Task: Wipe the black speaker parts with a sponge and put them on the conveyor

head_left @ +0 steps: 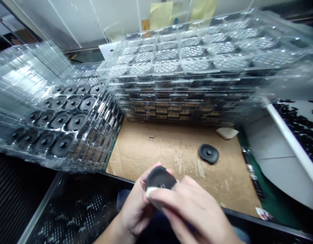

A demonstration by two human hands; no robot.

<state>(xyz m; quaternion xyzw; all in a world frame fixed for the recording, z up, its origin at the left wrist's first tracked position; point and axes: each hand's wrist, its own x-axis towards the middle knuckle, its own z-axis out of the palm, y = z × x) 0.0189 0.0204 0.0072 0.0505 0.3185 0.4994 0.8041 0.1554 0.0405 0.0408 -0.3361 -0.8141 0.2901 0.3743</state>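
Near the bottom middle of the head view, my left hand (pixel 136 206) is closed around a black rounded disc (pixel 160 178), which is tilted toward me. My right hand (pixel 194 206) reaches over the near side of the same disc, its fingers bent and lying across it close to the small raised centre. Whether a small piece sits under those fingers is hidden. A pale tip shows at the end of one right finger. To the right, a second black disc (pixel 208 153) with a raised centre post lies flat on the cardboard sheet (pixel 171 142).
Stacked clear plastic trays (pixel 169 67) stand at the back. Another tray stack (pixel 95 135) at left holds rows of black discs (pixel 60 120). A white bin (pixel 280 149) with small black parts (pixel 297 125) is at right. A folded beige scrap (pixel 226 133) rests on the cardboard.
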